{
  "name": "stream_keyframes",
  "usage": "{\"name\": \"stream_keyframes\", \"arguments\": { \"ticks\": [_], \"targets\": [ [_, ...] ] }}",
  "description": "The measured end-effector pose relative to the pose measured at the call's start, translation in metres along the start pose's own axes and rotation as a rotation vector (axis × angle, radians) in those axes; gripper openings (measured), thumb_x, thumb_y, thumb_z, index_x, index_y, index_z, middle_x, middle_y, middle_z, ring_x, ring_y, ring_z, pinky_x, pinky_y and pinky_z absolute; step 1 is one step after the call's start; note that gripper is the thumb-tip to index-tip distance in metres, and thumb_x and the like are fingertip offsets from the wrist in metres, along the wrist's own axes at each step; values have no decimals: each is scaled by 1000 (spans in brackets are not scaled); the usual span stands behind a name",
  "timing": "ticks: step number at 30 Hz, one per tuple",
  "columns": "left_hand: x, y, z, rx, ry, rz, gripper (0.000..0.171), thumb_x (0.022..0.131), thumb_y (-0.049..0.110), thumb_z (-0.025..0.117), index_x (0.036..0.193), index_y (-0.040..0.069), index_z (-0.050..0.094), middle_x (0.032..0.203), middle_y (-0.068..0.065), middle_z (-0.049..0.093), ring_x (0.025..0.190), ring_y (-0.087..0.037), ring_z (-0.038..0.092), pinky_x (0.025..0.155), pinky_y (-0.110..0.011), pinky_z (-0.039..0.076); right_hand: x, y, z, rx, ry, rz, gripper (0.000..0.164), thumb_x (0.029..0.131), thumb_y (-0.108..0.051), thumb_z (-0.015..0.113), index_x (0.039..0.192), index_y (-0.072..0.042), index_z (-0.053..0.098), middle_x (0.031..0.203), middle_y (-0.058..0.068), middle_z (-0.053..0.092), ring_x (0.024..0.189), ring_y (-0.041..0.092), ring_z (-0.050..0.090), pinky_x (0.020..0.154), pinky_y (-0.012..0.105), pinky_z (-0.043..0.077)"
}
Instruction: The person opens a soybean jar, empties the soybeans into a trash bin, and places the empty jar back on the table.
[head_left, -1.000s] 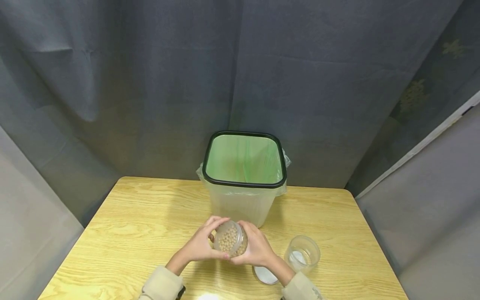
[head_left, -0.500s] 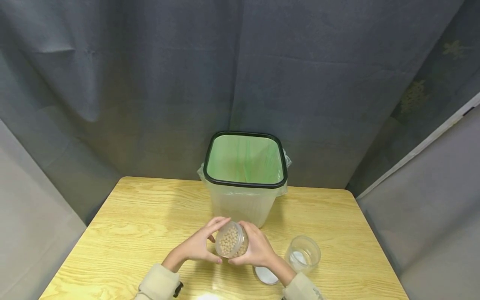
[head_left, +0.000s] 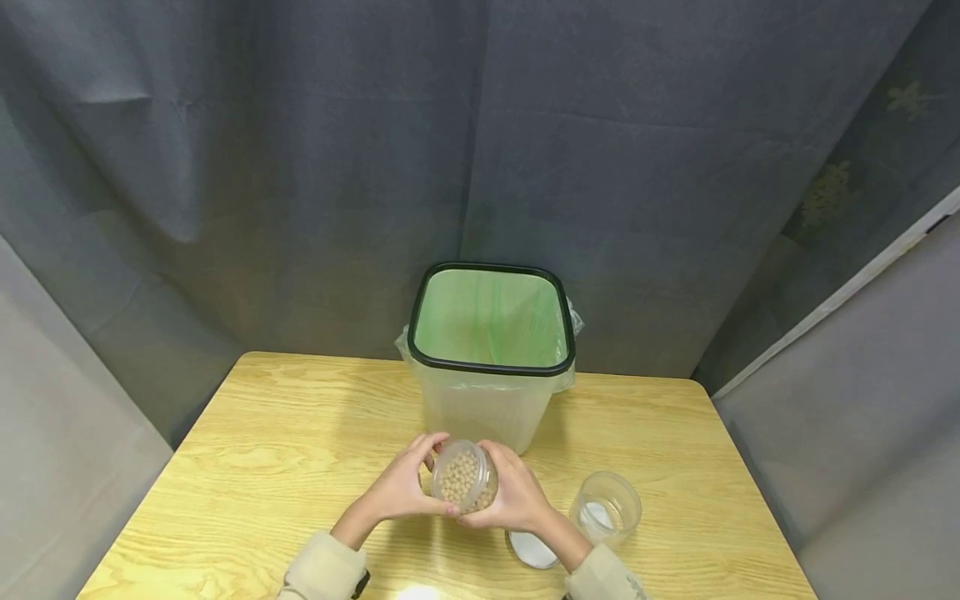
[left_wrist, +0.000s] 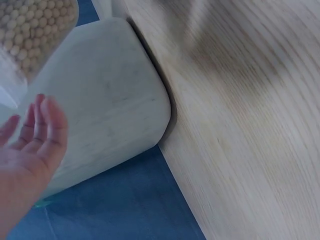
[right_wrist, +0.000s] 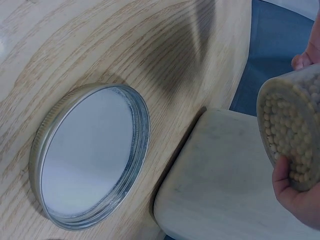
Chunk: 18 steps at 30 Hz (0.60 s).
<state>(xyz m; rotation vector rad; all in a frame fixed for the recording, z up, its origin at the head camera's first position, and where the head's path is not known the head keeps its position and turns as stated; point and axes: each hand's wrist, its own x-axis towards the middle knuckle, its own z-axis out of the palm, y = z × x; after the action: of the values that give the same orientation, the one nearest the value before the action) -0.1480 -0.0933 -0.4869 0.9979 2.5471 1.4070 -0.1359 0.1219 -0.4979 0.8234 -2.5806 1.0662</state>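
A clear round jar [head_left: 465, 477] full of small pale round beans is held tilted on its side above the table, before the bin. My right hand [head_left: 516, 496] grips its right end; in the right wrist view that thumb lies on the jar's base. Around the jar's left end, my left hand [head_left: 401, 487] is spread with its thumb near the rim. The left wrist view shows the left fingers [left_wrist: 52, 132] loosely bent, apart from the jar [left_wrist: 35, 30]. Whether a clear cover closes the left end, I cannot tell. A metal-rimmed lid [right_wrist: 90, 155] lies inside up on the table.
At the back of the table [head_left: 300, 433] stands a bin [head_left: 480, 408] with a black rim and green inside, a clear bag around it. A clear round container [head_left: 606, 504] stands at the right, with something white in or under it. Grey curtains hang behind.
My left hand drew slightly away from the jar's left end half a second ago, and its thumb is now back near the rim. The right hand and jar have barely moved.
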Motion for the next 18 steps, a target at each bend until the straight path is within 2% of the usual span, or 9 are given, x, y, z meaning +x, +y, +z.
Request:
{"name": "stream_keyframes", "arguments": {
  "ticks": [4,6,9,13,18],
  "targets": [
    [1,-1,-3,-74,-74,77,107,60,25,84,143,2,21,137,-17,30,111,-32,43,75,-34,49,0,1,0,-4,-4,0,90,48,-46,84,120,-7,48,108,3,57,94,15,55,77,35,50],
    [1,-2,-4,-100,-110,116,106,60,17,84,143,2,20,141,-20,23,117,-38,38,79,-37,47,-1,1,0,-4,-5,6,90,46,-44,85,120,-7,48,107,4,57,93,15,55,77,35,50],
    [1,-1,-5,-118,-126,143,102,59,10,83,142,1,23,141,-19,24,118,-41,36,79,-41,47,-1,0,0,-2,-11,8,90,46,-44,85,119,-7,49,106,3,57,93,14,55,76,35,50],
    [1,2,-5,-91,-88,118,95,62,15,82,139,1,30,133,-15,33,111,-35,42,75,-37,48,-1,0,1,1,-16,4,89,48,-45,85,119,-7,48,106,2,56,92,14,54,76,35,49],
    [1,2,-3,-39,20,67,73,68,28,79,127,3,43,113,-9,48,94,-25,46,64,-31,50,-1,-1,0,4,-17,13,88,48,-46,85,119,-8,48,106,1,56,93,14,54,76,35,49]
  ]
}}
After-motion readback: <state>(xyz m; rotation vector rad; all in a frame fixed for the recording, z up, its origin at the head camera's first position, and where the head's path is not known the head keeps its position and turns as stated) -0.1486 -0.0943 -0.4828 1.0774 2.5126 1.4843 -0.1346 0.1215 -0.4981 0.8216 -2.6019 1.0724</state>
